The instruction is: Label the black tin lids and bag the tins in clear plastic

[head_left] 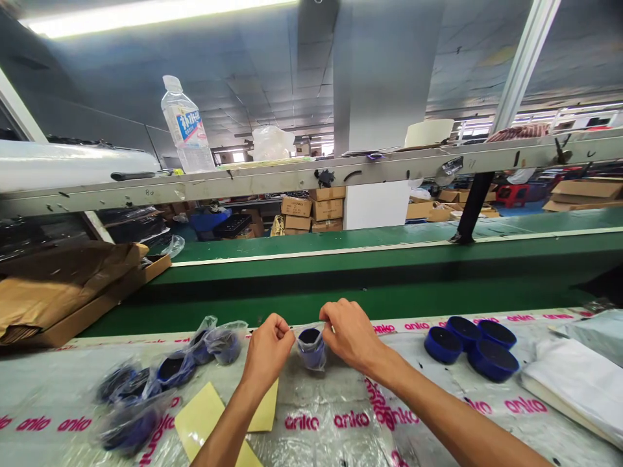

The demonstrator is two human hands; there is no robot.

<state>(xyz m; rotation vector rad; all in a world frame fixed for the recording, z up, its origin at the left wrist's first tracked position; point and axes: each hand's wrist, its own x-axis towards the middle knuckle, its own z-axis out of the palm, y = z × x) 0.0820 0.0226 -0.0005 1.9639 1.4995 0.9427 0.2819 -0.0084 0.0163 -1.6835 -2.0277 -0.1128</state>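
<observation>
Head view: a clear plastic bag [310, 350] is held up between both hands, with a blue round tub [310, 353] with a dark top inside, right at the far side of the bench. Left hand [267, 347]: fingers closed in a pinch on the bag's mouth. Right hand [351, 334]: fingers likewise closed on the film, tips partly hidden. Whether the bag touches the printed plastic sheet [311, 421] can't be told.

Bagged tubs [175, 370] lie loose to the left, near a yellow card [204, 415] under the left forearm. Bare tubs [470, 350] are grouped at right.

Risks, as judged: thin, slick film could slip from the pinch, dropping the tub. A round tub could then roll toward the green conveyor belt [341, 305]. Loose bagged tubs could be knocked by the left forearm.
</observation>
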